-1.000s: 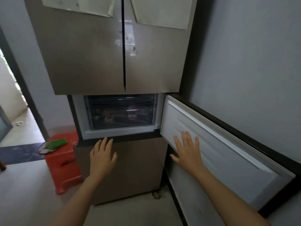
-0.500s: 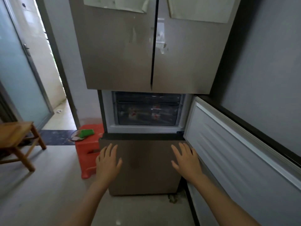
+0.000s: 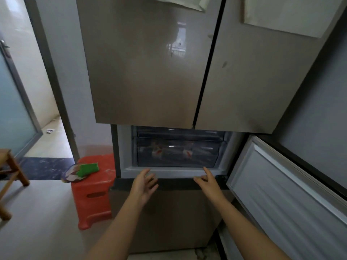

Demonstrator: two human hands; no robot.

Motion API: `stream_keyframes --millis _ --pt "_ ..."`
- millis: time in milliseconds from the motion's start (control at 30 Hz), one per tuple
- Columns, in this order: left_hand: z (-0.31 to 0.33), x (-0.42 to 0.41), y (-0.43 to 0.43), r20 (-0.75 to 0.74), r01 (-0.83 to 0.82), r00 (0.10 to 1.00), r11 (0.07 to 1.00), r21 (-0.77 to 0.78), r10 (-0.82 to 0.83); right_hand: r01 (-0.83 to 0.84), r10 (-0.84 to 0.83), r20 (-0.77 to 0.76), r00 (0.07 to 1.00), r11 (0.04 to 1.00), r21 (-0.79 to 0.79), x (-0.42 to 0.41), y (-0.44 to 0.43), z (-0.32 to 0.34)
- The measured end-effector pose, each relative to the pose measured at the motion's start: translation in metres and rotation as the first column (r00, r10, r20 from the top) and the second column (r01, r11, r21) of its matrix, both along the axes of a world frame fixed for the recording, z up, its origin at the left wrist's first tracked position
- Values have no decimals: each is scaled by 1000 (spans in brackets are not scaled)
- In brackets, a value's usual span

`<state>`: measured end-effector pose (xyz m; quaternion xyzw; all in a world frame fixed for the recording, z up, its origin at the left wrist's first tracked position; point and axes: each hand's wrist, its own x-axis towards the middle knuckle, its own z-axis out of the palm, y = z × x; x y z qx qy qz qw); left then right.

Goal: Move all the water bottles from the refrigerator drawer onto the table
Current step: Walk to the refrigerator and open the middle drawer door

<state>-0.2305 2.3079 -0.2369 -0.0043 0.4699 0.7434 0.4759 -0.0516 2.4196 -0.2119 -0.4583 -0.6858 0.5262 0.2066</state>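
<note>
Reaching toward the drawer [image 3: 176, 154] with left hand [image 3: 143, 186] and right hand [image 3: 208, 182], just below its front, not touching. Fingers [image 3: 145, 173] loosely spread, holding nothing. Behind the clear front of the pushed-in drawer: bottles [image 3: 157, 150], red-labelled, none out yet. Next, likely: hook the front, pull straight out beside the open door [image 3: 281, 194].

The water bottles [image 3: 158, 152] show only as red-and-white label smudges through the dark front of the refrigerator drawer [image 3: 176, 160], so their number cannot be told. The fingers of the left hand [image 3: 143, 186] and right hand [image 3: 209, 184] are blurred. The top edge cuts off the paper sheets [image 3: 281, 15], the left edge the wooden stool [image 3: 11, 166], and the right edge the open door [image 3: 281, 194].
</note>
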Motion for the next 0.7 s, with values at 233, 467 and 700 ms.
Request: stream_keyframes --millis 233,467,700 --pt "2 -25 47 243 -33 970 999 25 26 112 -148 -105 983 950 -291 -44 31 -11" --pt "4 -43 86 457 -117 890 971 209 9 108 -408 -299 863 727 -678 -65 80 -9" --pt "-2 -67 127 528 -337 835 901 272 153 39 -581 -389 714 589 -807 -86 134 1"
